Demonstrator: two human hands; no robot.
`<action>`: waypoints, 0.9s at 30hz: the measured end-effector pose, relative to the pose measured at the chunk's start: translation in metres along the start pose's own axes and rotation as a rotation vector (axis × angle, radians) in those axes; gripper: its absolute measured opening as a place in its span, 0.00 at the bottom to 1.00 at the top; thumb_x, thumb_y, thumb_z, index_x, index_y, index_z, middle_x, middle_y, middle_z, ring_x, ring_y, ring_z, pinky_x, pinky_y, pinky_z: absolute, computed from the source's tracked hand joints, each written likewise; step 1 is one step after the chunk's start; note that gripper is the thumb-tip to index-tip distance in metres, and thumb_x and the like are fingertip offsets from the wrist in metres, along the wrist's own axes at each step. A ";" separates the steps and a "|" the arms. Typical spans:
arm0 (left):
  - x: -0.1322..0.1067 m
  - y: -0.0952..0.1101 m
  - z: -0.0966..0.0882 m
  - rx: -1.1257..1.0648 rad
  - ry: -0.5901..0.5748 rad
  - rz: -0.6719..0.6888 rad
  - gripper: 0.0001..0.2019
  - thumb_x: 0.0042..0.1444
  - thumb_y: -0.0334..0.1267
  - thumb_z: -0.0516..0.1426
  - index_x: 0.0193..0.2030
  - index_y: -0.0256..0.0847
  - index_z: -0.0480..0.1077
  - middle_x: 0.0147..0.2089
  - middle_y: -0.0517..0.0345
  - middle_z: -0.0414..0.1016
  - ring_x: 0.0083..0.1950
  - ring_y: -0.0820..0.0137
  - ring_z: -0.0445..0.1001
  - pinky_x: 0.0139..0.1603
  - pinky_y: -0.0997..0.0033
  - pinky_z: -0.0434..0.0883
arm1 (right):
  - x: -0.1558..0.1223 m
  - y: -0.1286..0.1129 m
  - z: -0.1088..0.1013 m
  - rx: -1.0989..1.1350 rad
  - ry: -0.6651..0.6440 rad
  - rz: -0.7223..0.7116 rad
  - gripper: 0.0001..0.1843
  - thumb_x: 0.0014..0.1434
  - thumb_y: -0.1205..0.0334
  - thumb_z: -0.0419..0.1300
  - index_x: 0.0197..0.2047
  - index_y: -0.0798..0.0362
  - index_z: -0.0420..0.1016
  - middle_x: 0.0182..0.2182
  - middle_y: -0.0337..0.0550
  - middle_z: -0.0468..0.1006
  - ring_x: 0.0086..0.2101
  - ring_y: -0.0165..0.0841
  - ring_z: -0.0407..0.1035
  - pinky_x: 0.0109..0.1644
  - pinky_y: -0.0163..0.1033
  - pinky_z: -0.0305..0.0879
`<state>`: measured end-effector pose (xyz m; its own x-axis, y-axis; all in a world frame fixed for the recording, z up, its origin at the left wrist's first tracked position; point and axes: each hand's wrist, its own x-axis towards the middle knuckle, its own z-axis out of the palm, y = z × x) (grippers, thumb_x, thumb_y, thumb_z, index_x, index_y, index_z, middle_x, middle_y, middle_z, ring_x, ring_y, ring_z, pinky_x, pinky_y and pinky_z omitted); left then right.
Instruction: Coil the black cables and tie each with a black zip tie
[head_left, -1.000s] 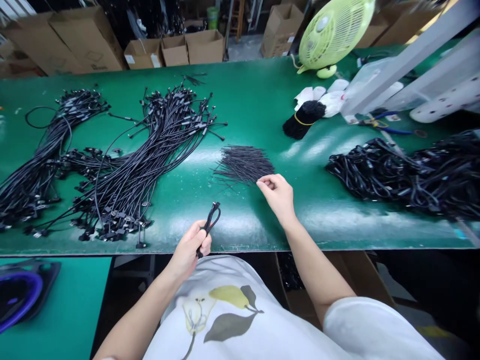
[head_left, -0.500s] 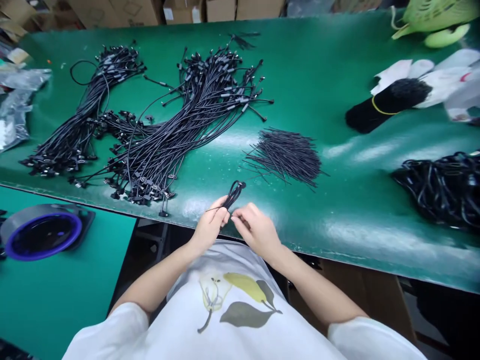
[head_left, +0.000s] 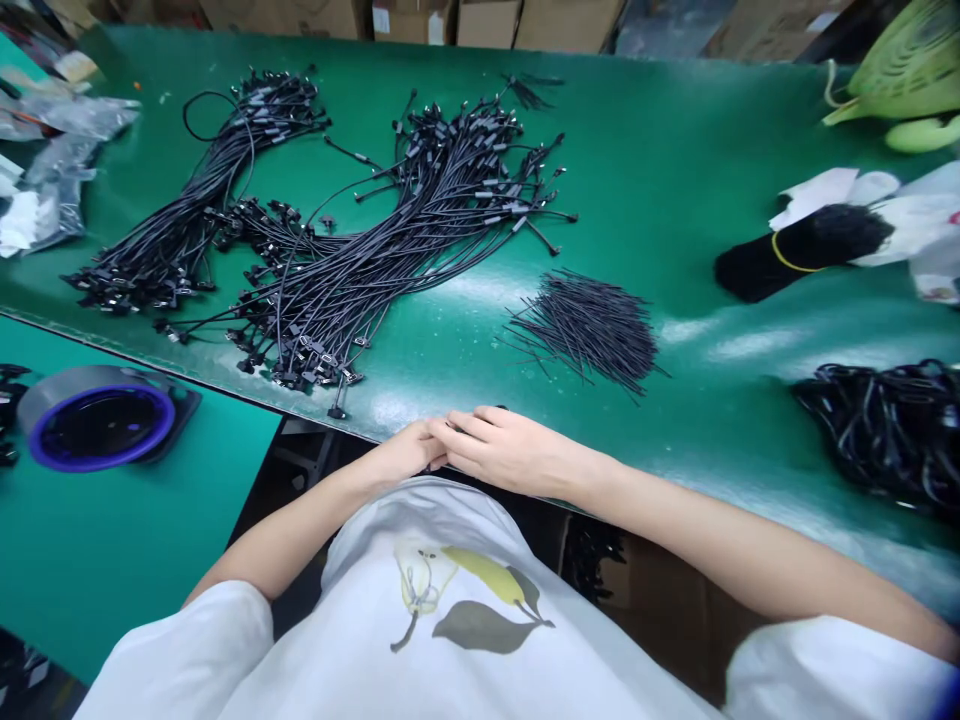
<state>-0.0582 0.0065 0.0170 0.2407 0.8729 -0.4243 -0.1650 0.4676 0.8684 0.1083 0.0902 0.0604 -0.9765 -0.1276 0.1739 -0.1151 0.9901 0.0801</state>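
My two hands meet at the front edge of the green table. My left hand is closed, with its fingertips tucked under my right hand. The fingers of my right hand are pressed together and lie across the left fingers. A folded black cable is almost wholly hidden between them; only a small dark bit shows above my right knuckles. A loose pile of thin black ties lies just beyond my right hand. A big fan of black cables with connectors spreads out to the far left of my hands.
A second sheaf of cables lies at far left, and a heap of coiled black cables at right. A banded black bundle sits by white sheets. A tape roll rests on the lower green surface. Plastic bags lie at upper left.
My right hand left the tie pile and came back to my left hand, then closed over it. The folded cable, first held up in plain sight, is now covered. My view shifted left and down.
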 end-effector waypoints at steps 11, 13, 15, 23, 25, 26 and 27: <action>0.001 -0.005 -0.002 -0.159 -0.037 -0.070 0.31 0.51 0.53 0.62 0.56 0.34 0.65 0.24 0.67 0.62 0.22 0.79 0.55 0.25 0.73 0.49 | 0.001 -0.004 0.000 -0.118 -0.150 0.009 0.16 0.63 0.75 0.45 0.36 0.56 0.73 0.30 0.49 0.69 0.31 0.39 0.59 0.31 0.44 0.48; 0.001 -0.006 0.000 -0.118 -0.040 -0.064 0.31 0.53 0.52 0.61 0.58 0.33 0.64 0.24 0.67 0.61 0.22 0.79 0.55 0.25 0.73 0.50 | 0.001 -0.004 -0.001 -0.093 -0.146 -0.013 0.16 0.62 0.77 0.46 0.33 0.55 0.73 0.28 0.49 0.68 0.30 0.39 0.58 0.31 0.45 0.47; 0.001 -0.006 0.003 -0.057 -0.030 -0.046 0.27 0.55 0.48 0.59 0.57 0.33 0.67 0.24 0.67 0.61 0.23 0.78 0.55 0.26 0.73 0.50 | 0.003 -0.004 -0.002 -0.036 -0.126 -0.014 0.17 0.61 0.77 0.46 0.32 0.54 0.73 0.28 0.49 0.68 0.30 0.39 0.58 0.31 0.45 0.48; 0.014 0.000 0.007 -0.236 0.235 -0.035 0.23 0.47 0.26 0.53 0.52 0.35 0.72 0.32 0.60 0.72 0.36 0.71 0.65 0.41 0.70 0.61 | 0.014 0.001 0.013 -0.177 -0.172 0.165 0.18 0.62 0.77 0.42 0.31 0.56 0.70 0.23 0.48 0.66 0.24 0.37 0.56 0.27 0.44 0.44; 0.018 0.003 0.005 -0.291 0.278 0.024 0.22 0.44 0.25 0.52 0.47 0.35 0.75 0.36 0.58 0.76 0.41 0.69 0.67 0.48 0.69 0.62 | 0.017 0.006 0.021 -0.164 -0.111 0.271 0.17 0.63 0.75 0.43 0.32 0.57 0.70 0.23 0.47 0.67 0.23 0.36 0.57 0.27 0.43 0.44; 0.021 0.004 0.004 -0.314 0.295 0.057 0.20 0.45 0.25 0.52 0.45 0.35 0.76 0.38 0.57 0.77 0.44 0.69 0.68 0.51 0.68 0.61 | 0.019 0.009 0.025 -0.148 -0.073 0.328 0.15 0.62 0.75 0.44 0.32 0.57 0.70 0.23 0.47 0.67 0.24 0.36 0.57 0.27 0.43 0.44; 0.023 0.006 0.004 -0.336 0.315 0.091 0.18 0.46 0.27 0.53 0.44 0.35 0.76 0.40 0.57 0.77 0.45 0.68 0.68 0.53 0.67 0.61 | 0.021 0.010 0.029 -0.130 -0.031 0.386 0.14 0.62 0.74 0.45 0.32 0.56 0.70 0.23 0.46 0.68 0.24 0.35 0.58 0.28 0.42 0.45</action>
<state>-0.0497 0.0291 0.0131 -0.0824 0.8877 -0.4530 -0.4854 0.3612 0.7962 0.0810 0.0992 0.0364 -0.9487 0.2557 0.1859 0.2830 0.9490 0.1390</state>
